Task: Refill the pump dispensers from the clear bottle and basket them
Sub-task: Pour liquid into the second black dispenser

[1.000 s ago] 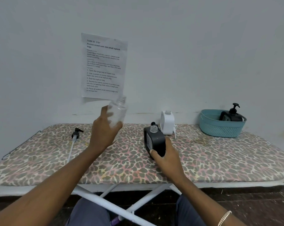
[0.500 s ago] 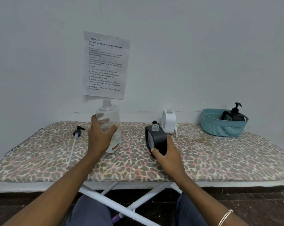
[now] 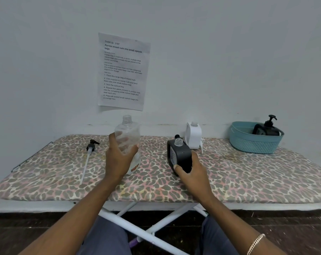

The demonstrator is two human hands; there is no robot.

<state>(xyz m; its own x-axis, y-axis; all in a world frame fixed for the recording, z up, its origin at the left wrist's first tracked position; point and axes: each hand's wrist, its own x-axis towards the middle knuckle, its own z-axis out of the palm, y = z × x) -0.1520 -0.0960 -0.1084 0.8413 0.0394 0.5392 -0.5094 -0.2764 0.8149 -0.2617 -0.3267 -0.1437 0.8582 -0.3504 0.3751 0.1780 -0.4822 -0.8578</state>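
Observation:
My left hand (image 3: 119, 157) grips the clear bottle (image 3: 129, 137), which stands upright and uncapped on the leopard-print board (image 3: 64, 173). My right hand (image 3: 191, 172) holds the black dispenser (image 3: 180, 155) upright near the board's middle; its neck is open with no pump on it. A black pump head with a long white tube (image 3: 88, 153) lies on the board to the left. Behind the black dispenser stands a white dispenser (image 3: 193, 135) with no pump. Another black dispenser (image 3: 266, 128), pump fitted, sits in the teal basket (image 3: 255, 144) at the far right.
The board stands against a white wall with a printed sheet (image 3: 122, 70) taped to it. A metal rack edge (image 3: 30, 157) juts from the board's left end. White crossed legs (image 3: 137, 230) and my knees are below the front edge.
My left hand has brought the clear bottle from a raised tilt down to stand upright on the board. My right hand stays on the black dispenser.

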